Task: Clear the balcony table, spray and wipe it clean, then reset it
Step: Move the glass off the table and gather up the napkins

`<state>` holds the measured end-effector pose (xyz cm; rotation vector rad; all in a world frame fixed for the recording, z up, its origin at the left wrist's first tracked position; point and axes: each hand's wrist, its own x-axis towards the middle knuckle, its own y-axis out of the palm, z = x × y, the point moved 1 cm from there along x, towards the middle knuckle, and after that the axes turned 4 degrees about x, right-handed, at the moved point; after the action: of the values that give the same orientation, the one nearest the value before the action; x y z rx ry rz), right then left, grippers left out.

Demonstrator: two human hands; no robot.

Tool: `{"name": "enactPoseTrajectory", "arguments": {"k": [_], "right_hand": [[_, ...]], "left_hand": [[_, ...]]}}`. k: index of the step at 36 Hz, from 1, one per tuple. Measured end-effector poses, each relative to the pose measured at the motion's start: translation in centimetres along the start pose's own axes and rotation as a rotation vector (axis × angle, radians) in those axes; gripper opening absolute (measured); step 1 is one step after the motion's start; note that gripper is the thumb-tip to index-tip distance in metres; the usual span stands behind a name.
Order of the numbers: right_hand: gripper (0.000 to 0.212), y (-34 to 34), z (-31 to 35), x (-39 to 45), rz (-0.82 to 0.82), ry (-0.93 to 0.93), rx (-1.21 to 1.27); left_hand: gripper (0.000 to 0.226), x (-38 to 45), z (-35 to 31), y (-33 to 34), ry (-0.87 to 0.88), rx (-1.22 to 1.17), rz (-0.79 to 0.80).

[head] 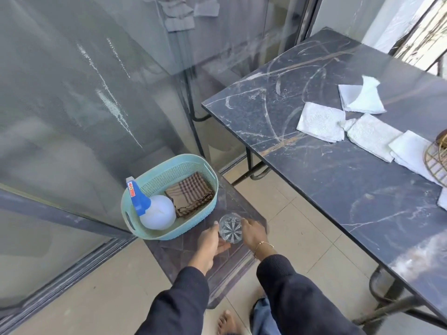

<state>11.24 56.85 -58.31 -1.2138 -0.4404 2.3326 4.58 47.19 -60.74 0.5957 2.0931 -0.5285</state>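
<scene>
Marble table (338,180) under white napkins (321,122)

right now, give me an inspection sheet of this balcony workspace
surface: dark marble table, streaked with smears; low side table beside it.
job's things: glass on the side table; spray bottle and checked cloth in the teal basket.
clutter: white napkins scattered on the table; wire basket at its right edge.
grip: left hand and right hand both hold the glass.
cables: nothing seen.
surroundings: glass door, tiled floor, bare foot.
</scene>
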Motion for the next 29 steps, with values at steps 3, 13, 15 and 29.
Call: {"name": "enactPoseTrajectory", "arguments": {"k": [3,13,15,29], "right_hand": [[0.039,-0.4,0.8,-0.6,-0.07,0.001,-0.063],[0.027,-5.5,6.1,-3.7,-0.328,-0.265,0.05],[0.027,-7.9,7.5,-4.3,-0.387,-0.335,0.071],[0.038,-25.5,8.2,-0.5,-0.587,-0.343,-0.094]], "left_hand": [[0.047,-1.2,-0.6,-0.6,0.091,0.353,-0.166],[0.03,-8.5,-8.2,1.9,0.518,0.556,-0.391],[0.029,-9.6,-10.8,2.9,0.586,0.575,-0.391],[0.018,-11.7,-23.5,13.0,0.783,0.606,-0.186]]}}
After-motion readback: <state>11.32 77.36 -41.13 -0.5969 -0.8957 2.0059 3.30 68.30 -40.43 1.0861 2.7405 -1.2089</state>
